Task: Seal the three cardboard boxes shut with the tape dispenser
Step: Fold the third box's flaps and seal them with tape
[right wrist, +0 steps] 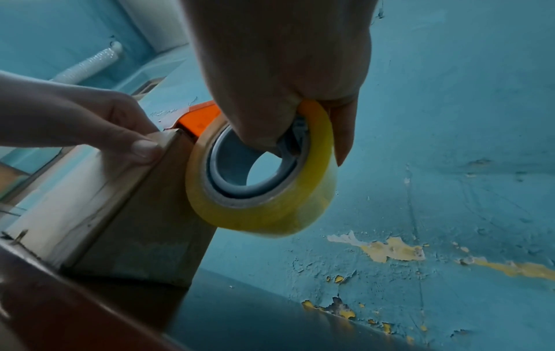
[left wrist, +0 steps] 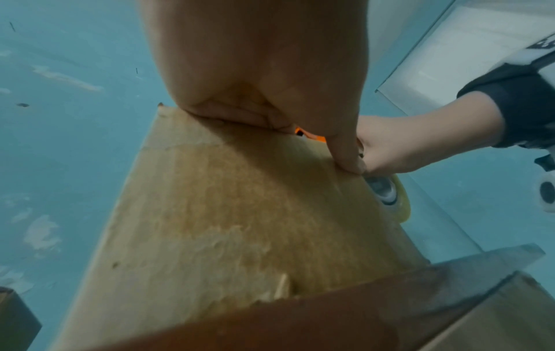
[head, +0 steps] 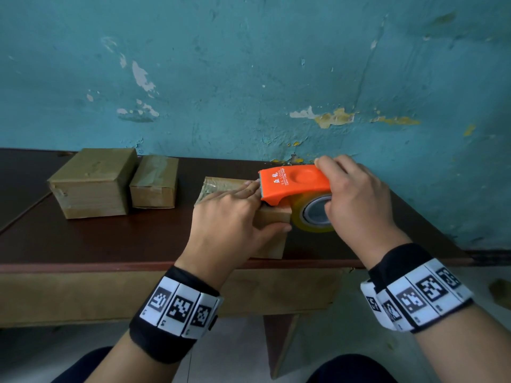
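A small cardboard box (head: 221, 186) stands near the table's front edge, shiny tape on its top. My left hand (head: 243, 208) holds it: the fingers lie across the top and the thumb (left wrist: 345, 154) presses its near face (left wrist: 225, 225). My right hand (head: 348, 192) grips the orange tape dispenser (head: 296, 183), whose toothed blade sits at the box's right top edge by my left fingertips. Its yellow tape roll (right wrist: 270, 209) hangs beside the box's right side (right wrist: 144, 225), my thumb in the core. Two other boxes, a large one (head: 94, 183) and a smaller one (head: 154, 182), stand at the back left.
The dark brown table (head: 110, 239) runs along a peeling teal wall (head: 249, 78). A sheet of cardboard (head: 83, 294) hangs under the table's front edge. Bare tabletop lies between the boxes at the left and the one I hold.
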{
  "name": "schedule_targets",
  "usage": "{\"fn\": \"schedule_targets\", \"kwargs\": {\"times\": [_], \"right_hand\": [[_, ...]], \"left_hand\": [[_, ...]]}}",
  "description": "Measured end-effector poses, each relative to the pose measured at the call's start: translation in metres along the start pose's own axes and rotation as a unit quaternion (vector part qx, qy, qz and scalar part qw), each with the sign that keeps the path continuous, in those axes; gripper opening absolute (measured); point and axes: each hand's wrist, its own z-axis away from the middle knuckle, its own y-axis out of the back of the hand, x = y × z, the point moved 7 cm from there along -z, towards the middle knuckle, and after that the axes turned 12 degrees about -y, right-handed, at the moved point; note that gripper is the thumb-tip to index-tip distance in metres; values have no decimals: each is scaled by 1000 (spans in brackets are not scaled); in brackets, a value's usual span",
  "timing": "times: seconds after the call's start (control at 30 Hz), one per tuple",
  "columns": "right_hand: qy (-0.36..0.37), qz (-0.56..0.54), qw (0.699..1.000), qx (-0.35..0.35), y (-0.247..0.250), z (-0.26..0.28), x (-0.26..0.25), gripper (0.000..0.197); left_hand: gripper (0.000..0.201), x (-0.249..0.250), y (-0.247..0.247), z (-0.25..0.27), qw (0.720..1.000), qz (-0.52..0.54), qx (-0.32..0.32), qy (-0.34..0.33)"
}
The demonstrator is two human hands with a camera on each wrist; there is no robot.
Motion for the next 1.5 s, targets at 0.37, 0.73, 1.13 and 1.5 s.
{"fn": "schedule_targets", "kwargs": {"times": [0.37, 0.73, 1.13, 1.5], "right_hand": [[-17, 28, 999, -12, 6, -3, 0, 52], [-48, 31, 998, -23, 3, 3, 6, 58], [-47, 20, 998, -23, 8, 2, 5, 49], [-46, -17, 998, -41, 11, 4, 13, 51]], "left_hand": [[58, 1, 9, -2, 999, -21, -42, 8], [63, -4, 5, 0, 999, -21, -24, 33], [59, -4, 4, -1, 999, -30, -30, 20], [66, -8, -1, 0, 999, -23, -31, 19]]}}
